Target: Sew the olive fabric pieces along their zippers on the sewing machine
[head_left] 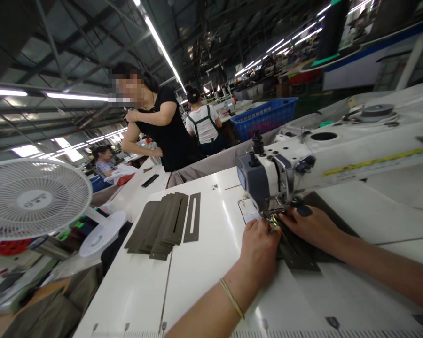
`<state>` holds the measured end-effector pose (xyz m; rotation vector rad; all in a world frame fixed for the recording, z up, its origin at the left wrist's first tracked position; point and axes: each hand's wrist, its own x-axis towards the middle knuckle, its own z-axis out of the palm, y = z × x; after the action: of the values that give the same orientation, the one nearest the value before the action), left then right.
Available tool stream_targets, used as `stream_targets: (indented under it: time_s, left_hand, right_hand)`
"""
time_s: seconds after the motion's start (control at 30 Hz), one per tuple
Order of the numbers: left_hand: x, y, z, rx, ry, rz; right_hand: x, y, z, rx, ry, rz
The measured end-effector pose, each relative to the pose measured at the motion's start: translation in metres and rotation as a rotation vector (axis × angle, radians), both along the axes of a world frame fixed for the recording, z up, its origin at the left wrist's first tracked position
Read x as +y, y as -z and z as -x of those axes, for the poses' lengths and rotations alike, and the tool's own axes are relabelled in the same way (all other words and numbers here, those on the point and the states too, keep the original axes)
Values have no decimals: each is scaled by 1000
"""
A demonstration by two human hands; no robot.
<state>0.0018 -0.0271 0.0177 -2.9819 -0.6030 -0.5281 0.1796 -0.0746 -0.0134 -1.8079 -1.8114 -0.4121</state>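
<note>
My left hand [259, 249] is closed at the front of the sewing machine [268, 180], its curled fingertips pinching the edge of an olive-green fabric panel [301, 258] beside the presser foot. A small gold-coloured glint shows there; what it belongs to is too small to make out. From the right, my right hand [312, 227] presses on the same panel, fingers together and pointing toward the needle, partly hidden by the machine head. The panel lies on the white machine table, under both hands. To the left is a fanned stack of olive panels [158, 223], with one slotted panel [192, 217] alongside.
A white fan [35, 199] stands left of the table. Behind the table, a person in black [162, 126] stands with arms bent. A blue crate [264, 117] is beyond the machine. A dark phone-like object [150, 180] lies on the neighbouring surface. A printed ruler runs along the front edge.
</note>
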Motion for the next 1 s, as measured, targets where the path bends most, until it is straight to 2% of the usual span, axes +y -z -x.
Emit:
stream_targets:
  time_s: [0.17,0.3,0.53,0.8,1.0]
  left_hand:
    - [-2,1,11,-24,75,105]
    - [-10,4,17,-20,116,80]
    - [-13,3,13,-46,155,-36]
    - [2,0,7,-125,204,-18]
    - [12,2,2,-131,197,32]
  right_hand:
    - [-50,1,12,-125,-304,-97]
    - [-72,10,17,-167,-356,-94]
    - [-64,8,18,-182,-372,-111]
    - [-55,-11,18,-223,-363,-2]
    - [-46,-17,17,-224,-349,28]
